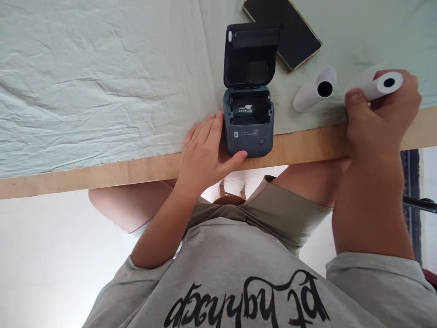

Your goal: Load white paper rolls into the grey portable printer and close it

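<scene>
A small dark grey label printer (251, 141) sits at the table's front edge with its black lid (251, 54) raised, showing the hollow paper bay. My left hand (205, 148) lies against its left side, fingers stretched out flat and the thumb along its front edge. At the right, my right hand (378, 114) is closed around a white paper roll (373, 89), whose dark core hole faces me. Part of this roll is hidden by the fingers. A second white paper roll (307, 98), with a wider dark core and a loose paper end, lies between the printer and my right hand.
A black smartphone (293, 36) lies behind the printer, to its right, partly overlapped by the lid in view. Pale green cloth (102, 82) covers the table up to its bare wooden edge (136, 171). My legs are beneath the edge, with a wooden stool (229, 199) between them.
</scene>
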Tool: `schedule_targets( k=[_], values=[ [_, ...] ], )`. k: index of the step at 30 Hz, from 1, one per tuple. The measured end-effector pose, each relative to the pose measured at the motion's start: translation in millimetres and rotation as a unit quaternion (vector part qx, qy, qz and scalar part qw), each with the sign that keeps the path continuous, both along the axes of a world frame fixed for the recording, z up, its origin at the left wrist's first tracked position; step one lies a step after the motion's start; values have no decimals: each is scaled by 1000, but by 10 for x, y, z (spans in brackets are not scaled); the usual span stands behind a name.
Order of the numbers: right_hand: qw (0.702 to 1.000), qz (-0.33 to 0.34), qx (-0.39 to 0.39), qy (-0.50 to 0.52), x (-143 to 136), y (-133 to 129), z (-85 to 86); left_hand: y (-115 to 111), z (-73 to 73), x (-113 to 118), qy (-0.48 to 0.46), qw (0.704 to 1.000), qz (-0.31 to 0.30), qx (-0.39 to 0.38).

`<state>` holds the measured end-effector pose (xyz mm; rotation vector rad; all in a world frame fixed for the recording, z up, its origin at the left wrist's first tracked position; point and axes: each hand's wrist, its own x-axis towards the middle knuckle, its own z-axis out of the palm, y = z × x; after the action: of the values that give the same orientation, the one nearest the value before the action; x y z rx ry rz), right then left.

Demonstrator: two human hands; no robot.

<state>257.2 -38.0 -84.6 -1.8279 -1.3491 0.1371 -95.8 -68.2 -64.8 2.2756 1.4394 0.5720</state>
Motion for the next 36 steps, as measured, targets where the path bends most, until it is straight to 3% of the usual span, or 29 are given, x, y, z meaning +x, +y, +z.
schedule_targets(
  k=[3,7,12,14,17,20,24,29,33,36],
  values=[
    [996,-63,-18,-58,12,68,27,-2,4,-1,2,1000,0,-2],
    [995,-47,-45,-78,92,75,-14,-5,-6,-2,-1,1000,3,8],
    [974,67,163,-143,-61,-92,112,0,-9,-5,0,1000,0,4],
    [971,117,176,-111,-305,-142,222,1,-12,-5,0,1000,0,3],
    [986,118,23,-118,-695,-134,354,0,-22,-3,-5,1000,4,7],
    [989,88,-38,-114,-887,-69,381,-3,-29,-1,-9,1000,9,6],
    [990,92,-29,-98,-859,-50,294,-6,-22,2,-14,1000,4,2],
    [973,231,-2,-13,-880,-166,206,-4,-7,4,-14,1000,3,4],
    [976,216,-23,-32,-936,-190,131,2,3,-2,-9,1000,0,-1],
    [984,177,12,16,-925,-168,42,4,1,-7,-4,1000,1,1]
  ],
)
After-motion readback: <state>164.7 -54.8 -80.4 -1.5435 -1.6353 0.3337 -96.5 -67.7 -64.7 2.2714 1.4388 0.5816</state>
